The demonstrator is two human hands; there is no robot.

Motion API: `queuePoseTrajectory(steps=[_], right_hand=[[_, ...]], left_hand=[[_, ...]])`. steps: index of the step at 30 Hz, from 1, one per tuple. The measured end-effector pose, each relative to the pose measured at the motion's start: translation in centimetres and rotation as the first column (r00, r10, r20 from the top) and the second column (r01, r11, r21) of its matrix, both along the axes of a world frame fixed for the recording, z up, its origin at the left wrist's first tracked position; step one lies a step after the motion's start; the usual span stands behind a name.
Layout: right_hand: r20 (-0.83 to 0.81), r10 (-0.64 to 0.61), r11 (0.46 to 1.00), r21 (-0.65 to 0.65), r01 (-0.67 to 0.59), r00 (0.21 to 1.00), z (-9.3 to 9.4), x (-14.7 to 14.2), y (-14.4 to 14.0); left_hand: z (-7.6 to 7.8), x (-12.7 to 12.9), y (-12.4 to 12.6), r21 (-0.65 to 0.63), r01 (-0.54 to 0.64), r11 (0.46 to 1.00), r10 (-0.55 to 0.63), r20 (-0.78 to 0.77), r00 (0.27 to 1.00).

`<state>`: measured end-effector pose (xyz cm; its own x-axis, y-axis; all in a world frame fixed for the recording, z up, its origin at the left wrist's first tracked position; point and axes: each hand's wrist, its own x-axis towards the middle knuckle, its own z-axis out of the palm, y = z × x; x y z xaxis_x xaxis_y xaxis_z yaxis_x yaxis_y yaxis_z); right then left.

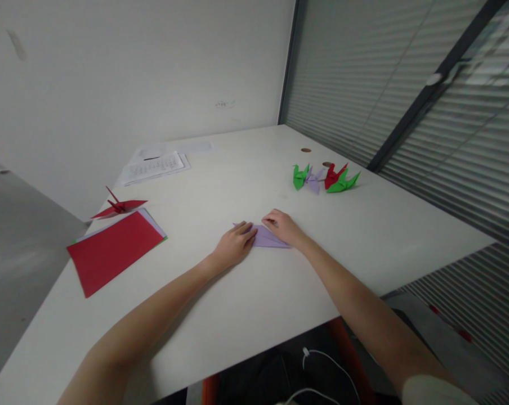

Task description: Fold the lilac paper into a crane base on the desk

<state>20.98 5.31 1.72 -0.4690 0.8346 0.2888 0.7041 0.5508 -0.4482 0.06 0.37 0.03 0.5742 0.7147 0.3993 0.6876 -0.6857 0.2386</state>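
A folded sheet of purple origami paper (269, 238) lies on the white table, with crease lines and a narrow point at its left end. My left hand (236, 244) rests flat on the paper's left part, fingers stretched out and pressing it down. At the paper's upper edge, my right hand (281, 225) has its fingers curled, thumb and forefinger drawn together in a pinch. Whether any paper is between those fingertips is too small to tell. The left fingers hide part of the paper.
To the left, a stack of coloured sheets (117, 251), red on top, lies beside a red paper crane (119, 207). Green (300, 176), purple and red cranes stand at the back right. Printed papers (155, 167) lie far left. The table's front edge (263, 358) is near my body.
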Motion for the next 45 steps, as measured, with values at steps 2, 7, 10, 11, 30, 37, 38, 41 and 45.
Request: queuePoseTrajectory(steps=[2,7,10,11,30,37,38,41,45], right_hand=[[-0.093,-0.046,0.998,0.029,0.049,0.995,1.3,1.1,0.1],[0.076,0.048,0.998,0.025,-0.050,0.996,3.4,1.2,-2.7],[0.210,0.107,0.992,0.047,-0.119,0.972,1.8,0.1,-5.7],[0.242,0.121,0.990,0.041,-0.134,0.963,1.0,-0.1,-6.5],[0.326,0.155,0.986,0.010,-0.167,0.933,-2.2,1.4,-7.7],[0.345,0.145,0.987,0.012,-0.159,0.927,-2.1,1.3,-7.8],[0.344,0.145,0.987,0.012,-0.159,0.928,-2.1,1.3,-7.8],[0.346,0.146,0.987,0.005,-0.158,0.927,-2.0,1.3,-7.9],[0.349,0.141,0.989,-0.001,-0.150,0.926,-1.9,1.3,-7.9]], left_hand=[[0.1,-0.1,-0.1,0.029,-0.060,0.998,0.061,-0.025,0.998],[0.4,0.0,-0.4,0.049,-0.098,0.994,0.100,-0.032,0.994],[0.0,0.1,-0.1,0.040,-0.077,0.996,0.078,-0.026,0.997],[-0.2,0.0,0.1,0.024,-0.072,0.997,0.073,-0.025,0.997],[-0.2,-1.2,0.7,-0.125,-0.254,0.959,0.224,-0.211,0.951],[0.6,-3.2,2.6,-0.186,-0.469,0.864,0.430,-0.212,0.877],[0.7,-3.5,2.9,-0.194,-0.496,0.847,0.460,-0.204,0.864],[0.7,-4.3,3.5,-0.217,-0.543,0.811,0.514,-0.179,0.839],[0.7,-4.5,3.6,-0.219,-0.425,0.878,0.410,-0.113,0.905]])
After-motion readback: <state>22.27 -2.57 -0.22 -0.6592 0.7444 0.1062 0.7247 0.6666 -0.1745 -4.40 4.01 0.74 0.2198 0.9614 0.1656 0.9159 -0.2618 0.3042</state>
